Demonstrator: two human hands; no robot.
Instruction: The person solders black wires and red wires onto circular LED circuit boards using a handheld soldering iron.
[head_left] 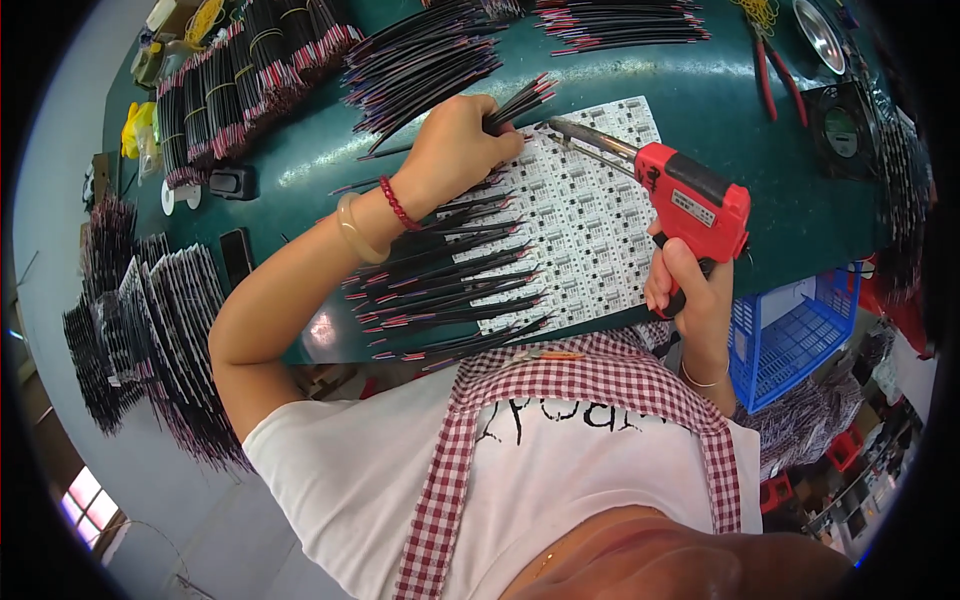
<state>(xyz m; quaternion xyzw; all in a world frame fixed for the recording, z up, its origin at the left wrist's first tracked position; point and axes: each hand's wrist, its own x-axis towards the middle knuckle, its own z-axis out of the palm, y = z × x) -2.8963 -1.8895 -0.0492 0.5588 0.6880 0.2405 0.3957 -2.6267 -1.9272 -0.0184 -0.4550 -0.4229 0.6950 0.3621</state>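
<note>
My left hand [462, 145] is closed around a small bunch of black wires [520, 103] with red and white bared ends, over the top left part of a white circuit board panel [590, 230]. In my right hand [690, 285] is a red and black soldering gun [690, 195], gripped by its handle. Its metal tip reaches left to the panel's upper edge, close to the fingers of my left hand. Down the panel's left side lie several groups of black wires [450, 285], their ends resting on the board. Whether the tip touches a wire is too small to tell.
Loose black wires [425, 65] are heaped beyond my left hand, with tied bundles [225, 95] at the far left. Red-handled pliers [765, 80], a metal dish [820, 35] and a black spool [842, 130] sit at the far right. A blue basket [795, 335] stands beside the table.
</note>
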